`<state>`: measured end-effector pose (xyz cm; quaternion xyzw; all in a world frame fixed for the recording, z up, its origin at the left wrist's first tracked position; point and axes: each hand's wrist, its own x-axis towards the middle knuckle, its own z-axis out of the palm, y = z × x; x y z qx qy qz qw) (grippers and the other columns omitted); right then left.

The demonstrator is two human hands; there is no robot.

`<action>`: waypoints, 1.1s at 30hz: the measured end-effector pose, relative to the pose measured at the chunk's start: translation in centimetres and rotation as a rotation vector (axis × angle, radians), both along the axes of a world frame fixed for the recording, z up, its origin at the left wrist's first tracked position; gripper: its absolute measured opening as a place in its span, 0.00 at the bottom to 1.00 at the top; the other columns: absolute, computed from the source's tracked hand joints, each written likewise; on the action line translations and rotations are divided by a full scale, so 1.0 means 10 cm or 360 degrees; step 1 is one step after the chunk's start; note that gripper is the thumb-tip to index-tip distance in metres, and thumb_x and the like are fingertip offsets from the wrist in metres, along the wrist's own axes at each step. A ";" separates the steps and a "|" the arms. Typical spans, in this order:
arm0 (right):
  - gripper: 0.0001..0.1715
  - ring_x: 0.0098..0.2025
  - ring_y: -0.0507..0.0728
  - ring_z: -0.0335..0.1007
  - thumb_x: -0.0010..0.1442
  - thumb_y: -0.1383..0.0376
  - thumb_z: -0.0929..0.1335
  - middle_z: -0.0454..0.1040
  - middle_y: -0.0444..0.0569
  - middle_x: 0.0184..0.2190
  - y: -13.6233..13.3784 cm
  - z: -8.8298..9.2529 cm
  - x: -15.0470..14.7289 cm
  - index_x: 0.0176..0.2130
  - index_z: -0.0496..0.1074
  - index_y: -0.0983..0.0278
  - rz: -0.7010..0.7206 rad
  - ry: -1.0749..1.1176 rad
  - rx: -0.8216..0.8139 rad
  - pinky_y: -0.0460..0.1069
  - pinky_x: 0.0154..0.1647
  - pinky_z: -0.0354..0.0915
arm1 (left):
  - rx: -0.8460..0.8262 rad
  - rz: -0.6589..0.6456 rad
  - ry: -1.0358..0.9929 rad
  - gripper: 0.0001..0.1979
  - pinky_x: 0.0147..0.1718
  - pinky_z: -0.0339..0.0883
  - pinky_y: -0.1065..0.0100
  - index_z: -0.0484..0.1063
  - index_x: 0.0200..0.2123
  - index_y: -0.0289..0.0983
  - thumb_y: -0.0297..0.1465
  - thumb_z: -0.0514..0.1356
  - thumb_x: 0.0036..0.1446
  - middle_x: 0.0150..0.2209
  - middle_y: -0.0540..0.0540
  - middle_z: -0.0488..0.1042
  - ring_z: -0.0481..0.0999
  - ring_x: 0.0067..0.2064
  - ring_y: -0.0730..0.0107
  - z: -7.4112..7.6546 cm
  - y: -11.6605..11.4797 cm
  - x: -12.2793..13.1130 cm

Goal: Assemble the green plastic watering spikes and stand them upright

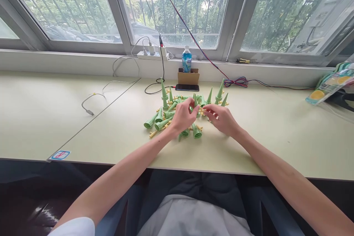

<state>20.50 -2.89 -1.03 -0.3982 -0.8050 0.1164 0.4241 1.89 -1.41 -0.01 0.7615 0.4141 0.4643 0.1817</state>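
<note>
Near the middle of the pale cream surface point(271, 125), right in front of me, lies a cluster of light green, hollow plastic cones point(197, 131) mixed with short yellow sticks point(153, 134), and both my hands are in it. The fingers of my left hand point(183, 115) are curled in, thumb and forefinger closed about a light green pointed piece point(195, 99) that stands up between them. The fingers of my right hand point(222, 118) are bent to a narrow pinch just beside it, with a small yellow piece point(202, 111) showing at the tips; whether I have hold of it or only touch it, I cannot tell.

With the parts this crowded, the likeliest trouble is a knock. My left wrist passes close over the loose cones at the front, so a careless dip could set one rolling, their sides being round. The tall, narrow green spire point(164, 97) at the left of the cluster and its slim green counterpart point(219, 93) at the right look easy to tip if a knuckle brushes them. The yellow piece is small, so a loose pinch could let it slip among the others, and pressing at a slant might twist the green piece out of my left grip.
</note>
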 end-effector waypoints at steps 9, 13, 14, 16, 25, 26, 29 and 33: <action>0.12 0.33 0.55 0.70 0.67 0.59 0.63 0.75 0.51 0.35 0.00 0.01 0.00 0.42 0.73 0.62 0.0040 0.0003 0.0040 0.50 0.30 0.69 | -0.0011 -0.0005 -0.0011 0.08 0.23 0.58 0.70 0.63 0.31 0.37 0.34 0.57 0.62 0.33 0.50 0.72 0.60 0.20 0.80 0.01 0.00 0.01; 0.13 0.32 0.54 0.69 0.67 0.59 0.63 0.74 0.51 0.35 -0.01 0.02 0.00 0.42 0.74 0.62 0.0038 -0.0001 0.0040 0.49 0.30 0.68 | -0.0006 0.0009 -0.0009 0.09 0.23 0.58 0.70 0.63 0.31 0.37 0.34 0.57 0.61 0.32 0.51 0.72 0.60 0.20 0.80 0.01 0.00 0.01; 0.13 0.32 0.54 0.69 0.67 0.59 0.63 0.74 0.51 0.35 -0.01 0.01 0.00 0.42 0.74 0.61 0.0037 -0.0003 0.0039 0.49 0.30 0.68 | -0.0006 0.0013 -0.0006 0.09 0.23 0.58 0.70 0.62 0.31 0.37 0.34 0.57 0.61 0.32 0.51 0.71 0.60 0.20 0.80 0.01 -0.01 0.01; 0.13 0.32 0.54 0.69 0.67 0.59 0.63 0.74 0.51 0.35 -0.01 0.01 0.00 0.42 0.74 0.62 0.0033 -0.0007 0.0034 0.49 0.30 0.68 | -0.0008 0.0016 -0.0002 0.09 0.23 0.58 0.70 0.62 0.31 0.38 0.34 0.57 0.61 0.31 0.51 0.71 0.60 0.20 0.80 0.01 -0.01 0.01; 0.13 0.32 0.54 0.70 0.67 0.59 0.63 0.76 0.49 0.32 0.02 -0.01 0.01 0.41 0.74 0.62 0.0028 -0.0015 0.0033 0.49 0.31 0.68 | -0.0025 -0.0022 -0.0012 0.09 0.22 0.57 0.70 0.62 0.32 0.38 0.34 0.57 0.61 0.31 0.51 0.71 0.60 0.20 0.80 0.01 -0.02 0.00; 0.13 0.31 0.55 0.70 0.67 0.58 0.63 0.76 0.49 0.31 0.01 -0.01 0.01 0.40 0.74 0.62 0.0026 -0.0014 0.0026 0.50 0.31 0.68 | -0.0027 -0.0025 -0.0013 0.09 0.23 0.57 0.70 0.62 0.32 0.38 0.35 0.57 0.62 0.31 0.51 0.71 0.61 0.21 0.79 0.02 -0.03 0.00; 0.13 0.31 0.55 0.70 0.67 0.59 0.64 0.77 0.49 0.31 0.01 -0.01 0.00 0.40 0.74 0.62 0.0018 -0.0007 0.0012 0.50 0.31 0.67 | -0.0038 -0.0026 -0.0018 0.09 0.23 0.57 0.70 0.62 0.32 0.38 0.35 0.56 0.62 0.32 0.51 0.71 0.61 0.21 0.79 0.02 -0.03 0.01; 0.12 0.31 0.55 0.71 0.67 0.59 0.64 0.77 0.49 0.31 0.00 -0.01 0.00 0.40 0.74 0.62 -0.0004 0.0001 0.0025 0.50 0.31 0.67 | -0.0033 -0.0019 -0.0026 0.09 0.23 0.58 0.70 0.62 0.32 0.38 0.35 0.56 0.62 0.32 0.51 0.71 0.61 0.21 0.79 0.01 -0.02 0.01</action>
